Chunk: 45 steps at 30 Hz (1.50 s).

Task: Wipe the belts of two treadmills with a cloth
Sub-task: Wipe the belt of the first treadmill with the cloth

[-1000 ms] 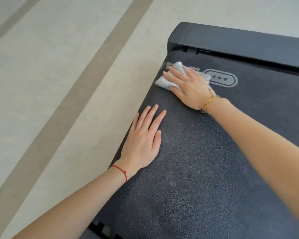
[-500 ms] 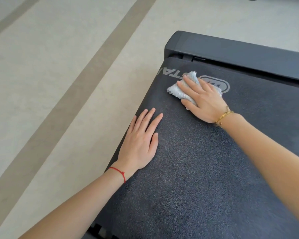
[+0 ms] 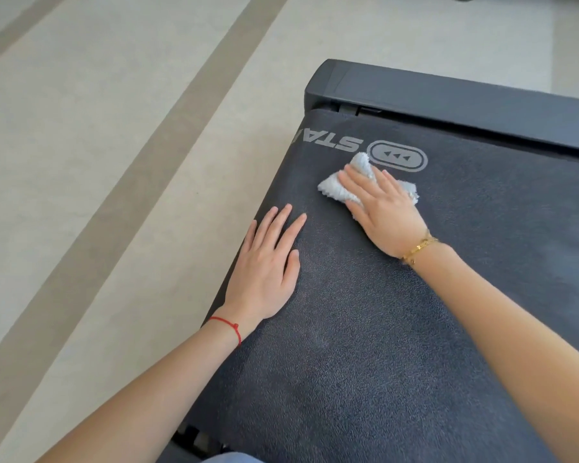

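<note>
Head view is looking down on one treadmill belt (image 3: pixel 381 329), dark and textured, running away toward the black end cover (image 3: pixel 448 98) at the far side. The right hand (image 3: pixel 386 212) is pressing a small pale cloth (image 3: pixel 331 190) flat onto the belt with straight, spread fingers — not clenching it, just pinning it under the palm so the whole pad is making contact. The cloth is lying on the far-left part of the belt, just near of the printed arrow logo (image 3: pixel 398 158) and the lettering beside it; its corners are sticking out past the fingertips and on the right of the hand.

The left hand (image 3: pixel 268 265) is lying flat and relaxed near the belt's left edge, holding nothing — my read is it's bracing the person's weight and maybe keeping the belt from rolling under the wiping pressure. The two hands are sitting close together but apart.

Judging by position, the far-left corner is being worked; the large near and right stretch is looking untouched or I can't tell. No second treadmill is showing here, only pale floor (image 3: pixel 114 162) on the left.
</note>
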Motion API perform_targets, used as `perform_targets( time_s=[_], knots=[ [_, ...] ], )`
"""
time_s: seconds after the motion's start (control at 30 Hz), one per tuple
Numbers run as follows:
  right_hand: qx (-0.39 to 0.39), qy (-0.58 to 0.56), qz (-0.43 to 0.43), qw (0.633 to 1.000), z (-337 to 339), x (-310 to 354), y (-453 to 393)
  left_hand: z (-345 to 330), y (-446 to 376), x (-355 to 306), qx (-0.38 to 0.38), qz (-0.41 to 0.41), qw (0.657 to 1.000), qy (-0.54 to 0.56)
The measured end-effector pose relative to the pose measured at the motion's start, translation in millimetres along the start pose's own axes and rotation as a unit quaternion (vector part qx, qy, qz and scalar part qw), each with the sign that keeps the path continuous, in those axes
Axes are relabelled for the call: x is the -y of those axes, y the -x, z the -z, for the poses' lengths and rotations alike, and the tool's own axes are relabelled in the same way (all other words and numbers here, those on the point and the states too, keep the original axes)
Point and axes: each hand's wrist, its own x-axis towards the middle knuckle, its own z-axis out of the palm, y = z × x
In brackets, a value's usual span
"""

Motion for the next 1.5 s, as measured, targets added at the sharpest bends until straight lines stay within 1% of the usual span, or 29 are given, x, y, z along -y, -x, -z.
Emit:
perform_targets(
  time_s=[0.07,0.1,0.17,0.23,0.3,0.43,0.53,0.63,0.7,0.8,0.87,0.97,1.07,1.13,1.2,1.27,1.37,1.43,1.5],
  knots=[
    [0.006,0.016,0.008,1.0,5,-9,5,1,0,0,0.0,-0.002,1.0,0.002],
    [-0.001,0.016,-0.004,1.0,8,-18,2,1,0,0,0.0,-0.002,1.0,0.003],
    [-0.024,0.02,-0.059,0.998,15,-44,-9,0,1,0,0.002,0.0,1.0,0.002],
    [-0.02,0.026,-0.133,0.991,23,-66,-22,0,1,0,0.003,-0.001,1.0,0.0],
    [-0.013,0.024,-0.159,0.987,25,-71,-29,1,0,0,0.004,-0.002,1.0,0.0],
    [-0.043,0.054,-0.096,0.993,22,-57,-22,1,0,0,0.002,0.0,1.0,0.001],
    [-0.072,0.069,-0.082,0.992,29,-59,-12,1,0,-1,0.001,-0.002,1.0,0.002],
    [-0.089,0.028,-0.068,0.993,29,-57,-3,1,0,0,-0.001,-0.003,1.0,-0.001],
    [-0.068,0.002,-0.053,0.996,22,-55,2,1,1,0,-0.004,-0.005,1.0,0.0],
    [-0.028,0.013,-0.078,0.997,16,-62,2,0,0,-1,-0.002,-0.006,1.0,-0.001],
    [-0.015,0.027,-0.099,0.995,14,-65,-2,-1,0,-1,-0.002,-0.005,1.0,-0.004],
    [-0.014,0.044,-0.133,0.99,9,-67,-12,-1,0,0,-0.002,-0.003,1.0,-0.005],
    [-0.018,0.036,-0.2,0.979,10,-71,-26,-1,-1,0,-0.002,-0.002,1.0,0.001],
    [-0.025,0.029,-0.225,0.974,13,-71,-32,-1,-1,0,-0.002,-0.003,1.0,0.003],
    [-0.05,0.017,-0.209,0.977,15,-65,-30,-1,-1,0,-0.003,-0.003,1.0,0.003],
    [-0.067,0.006,-0.167,0.984,13,-55,-21,-1,-1,0,-0.003,-0.001,1.0,0.003],
    [-0.066,0.03,-0.119,0.99,9,-53,-6,-2,-1,1,-0.002,-0.003,1.0,0.003],
    [-0.076,0.052,-0.125,0.988,13,-68,-4,-1,-1,1,-0.001,-0.003,1.0,0.004],
    [-0.084,0.056,-0.173,0.98,21,-86,-7,-1,-1,0,0.0,-0.002,1.0,0.002]
  ],
)
